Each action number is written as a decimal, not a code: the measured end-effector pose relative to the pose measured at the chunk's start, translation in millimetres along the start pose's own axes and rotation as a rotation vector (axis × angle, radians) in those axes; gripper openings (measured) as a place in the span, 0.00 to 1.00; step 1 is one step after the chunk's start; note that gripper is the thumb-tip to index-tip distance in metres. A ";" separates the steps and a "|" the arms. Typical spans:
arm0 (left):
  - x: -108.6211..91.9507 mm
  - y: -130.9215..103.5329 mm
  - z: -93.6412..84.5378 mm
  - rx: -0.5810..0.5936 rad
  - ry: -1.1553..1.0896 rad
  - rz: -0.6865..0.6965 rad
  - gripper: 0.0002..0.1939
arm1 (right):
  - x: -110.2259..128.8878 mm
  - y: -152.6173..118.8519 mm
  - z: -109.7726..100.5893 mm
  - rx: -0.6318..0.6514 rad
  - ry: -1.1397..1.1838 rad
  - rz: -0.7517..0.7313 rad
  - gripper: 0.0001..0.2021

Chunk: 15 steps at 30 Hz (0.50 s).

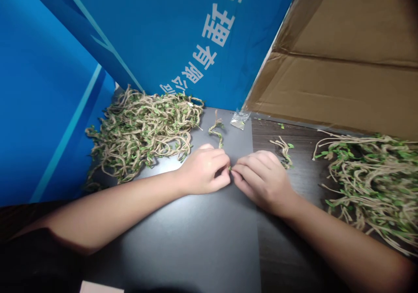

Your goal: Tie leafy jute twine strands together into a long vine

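My left hand (206,170) and my right hand (264,180) meet above the grey mat, both closed in a pinch with fingertips nearly touching. A tiny green and tan bit of leafy twine (229,169) shows between them; the rest of it is hidden by the fingers. Just beyond my left hand, a short curled twine strand with green leaves (215,130) runs down behind the knuckles; whether it joins the held piece I cannot tell. Another leafy twine piece (284,151) lies on the dark wood, partly behind my right hand.
A big heap of leafy twine (146,127) fills the back left of the grey mat (183,240). At right, a looser pile (375,180) lies on the wood tabletop (277,249). Blue printed panels (156,31) and a cardboard sheet (342,62) stand behind. A small clear packet (240,119) lies near them.
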State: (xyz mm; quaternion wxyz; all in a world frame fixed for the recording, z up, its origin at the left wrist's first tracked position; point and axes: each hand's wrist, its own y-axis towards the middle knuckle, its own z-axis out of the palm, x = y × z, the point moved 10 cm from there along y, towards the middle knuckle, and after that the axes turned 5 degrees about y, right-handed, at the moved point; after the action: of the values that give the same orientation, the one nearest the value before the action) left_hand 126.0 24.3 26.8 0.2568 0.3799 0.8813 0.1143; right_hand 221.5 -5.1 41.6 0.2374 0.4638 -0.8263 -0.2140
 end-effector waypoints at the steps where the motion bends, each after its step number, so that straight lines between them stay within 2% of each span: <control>1: 0.3 0.0 0.0 -0.001 -0.003 -0.002 0.07 | 0.1 0.3 -0.5 -0.001 0.002 0.000 0.03; 8: -0.2 0.8 -1.2 -0.001 -0.037 -0.004 0.06 | 2.0 -1.0 -2.8 -0.023 -0.007 -0.016 0.05; 15: 1.0 1.7 -2.0 0.010 -0.064 -0.023 0.07 | -8.1 -4.1 3.2 0.007 0.057 0.049 0.04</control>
State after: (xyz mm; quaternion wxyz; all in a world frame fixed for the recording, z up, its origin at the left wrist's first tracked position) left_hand 125.3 26.2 28.8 0.2841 0.3744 0.8776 0.0947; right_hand 226.0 0.4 35.1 0.2645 0.4503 -0.8309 -0.1921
